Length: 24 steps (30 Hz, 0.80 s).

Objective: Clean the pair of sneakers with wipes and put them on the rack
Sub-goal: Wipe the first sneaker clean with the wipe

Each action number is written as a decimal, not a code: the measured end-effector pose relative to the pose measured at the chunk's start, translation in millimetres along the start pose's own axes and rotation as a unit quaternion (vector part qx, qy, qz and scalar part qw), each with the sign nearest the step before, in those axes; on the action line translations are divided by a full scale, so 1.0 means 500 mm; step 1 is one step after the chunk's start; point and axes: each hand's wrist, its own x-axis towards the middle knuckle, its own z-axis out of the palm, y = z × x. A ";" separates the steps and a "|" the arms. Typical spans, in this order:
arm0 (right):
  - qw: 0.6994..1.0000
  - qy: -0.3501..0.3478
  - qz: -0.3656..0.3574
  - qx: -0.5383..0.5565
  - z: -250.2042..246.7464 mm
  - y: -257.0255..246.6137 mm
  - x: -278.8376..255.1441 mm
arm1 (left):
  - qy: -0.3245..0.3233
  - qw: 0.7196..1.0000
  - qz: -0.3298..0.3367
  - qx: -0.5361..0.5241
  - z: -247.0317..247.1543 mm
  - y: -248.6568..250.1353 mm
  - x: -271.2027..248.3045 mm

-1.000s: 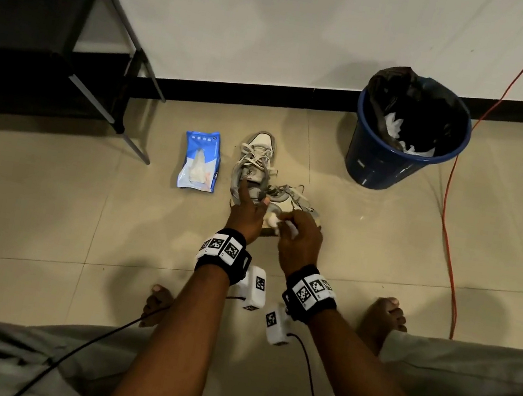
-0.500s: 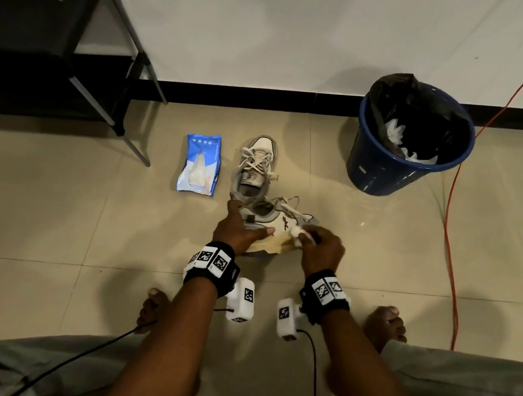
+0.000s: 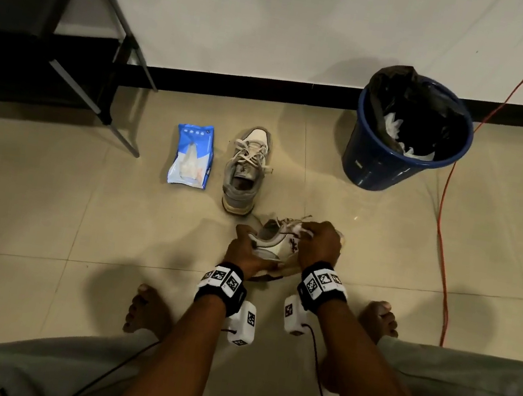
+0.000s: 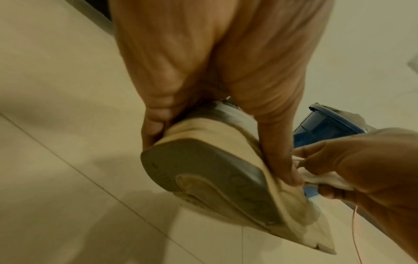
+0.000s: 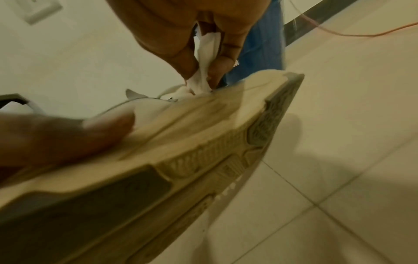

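My left hand [image 3: 242,249] grips the heel of a white and grey sneaker [image 3: 275,244], tilted on its side and lifted off the floor; its worn sole [image 4: 217,180] faces the left wrist camera. My right hand [image 3: 318,242] pinches a crumpled white wipe [image 5: 204,59] and presses it against that shoe's upper near the laces. The second sneaker [image 3: 245,169] stands upright on the tiled floor just beyond, toe toward the wall. A blue pack of wipes [image 3: 192,156] lies to its left. The black shoe rack [image 3: 38,22] stands at the far left against the wall.
A blue bucket [image 3: 378,168] lined with a black bag holds used wipes at the right by the wall. An orange cable [image 3: 445,220] runs down the floor on the right. My bare feet [image 3: 146,309] and grey trouser legs flank my arms.
Both hands have drawn the held sneaker nearer to me and away from the second shoe. My right hand with the wipe has slid along the upper toward the laces.
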 end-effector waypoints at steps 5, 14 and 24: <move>0.994 -0.007 -0.105 0.038 0.020 -0.004 -0.067 | 0.009 0.999 -0.017 -0.032 0.008 -0.005 0.015; 0.994 -0.004 -0.091 0.059 0.003 -0.017 -0.070 | -0.050 0.998 -0.028 -0.005 0.001 0.018 0.009; 0.997 0.007 -0.044 0.060 -0.006 -0.022 -0.077 | -0.045 0.998 -0.046 0.019 0.005 0.036 0.003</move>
